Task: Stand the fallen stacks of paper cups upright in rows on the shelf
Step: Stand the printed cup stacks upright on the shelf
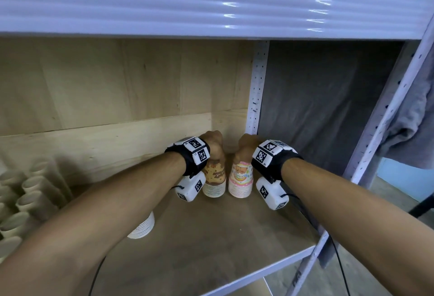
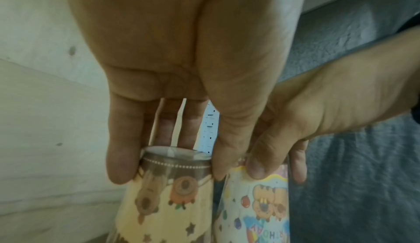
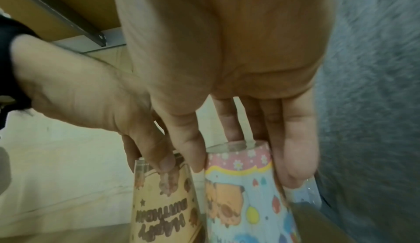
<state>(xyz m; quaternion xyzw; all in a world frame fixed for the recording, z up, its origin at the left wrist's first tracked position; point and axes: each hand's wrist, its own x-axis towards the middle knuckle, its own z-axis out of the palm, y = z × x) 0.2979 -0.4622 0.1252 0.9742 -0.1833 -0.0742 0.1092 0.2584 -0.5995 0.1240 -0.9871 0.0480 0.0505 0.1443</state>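
Two wrapped stacks of paper cups stand upside down, side by side, at the back of the shelf (image 1: 211, 237). My left hand (image 1: 215, 145) grips the top of the brown bear-print stack (image 1: 214, 181) (image 2: 172, 193) (image 3: 163, 202) from above, fingers curled round its upper end. My right hand (image 1: 246, 146) grips the top of the pink and blue birthday-print stack (image 1: 240, 181) (image 2: 254, 207) (image 3: 245, 193) the same way. The stacks nearly touch. A plain white stack (image 1: 143, 227) shows under my left forearm; I cannot tell whether it lies or stands.
Several beige cardboard tubes (image 1: 25, 197) lie at the left end of the shelf. A wooden panel (image 1: 117, 98) backs the shelf; a perforated white post (image 1: 258, 88) and dark grey cloth (image 1: 317, 107) close the right. The white shelf above (image 1: 211, 1) overhangs.
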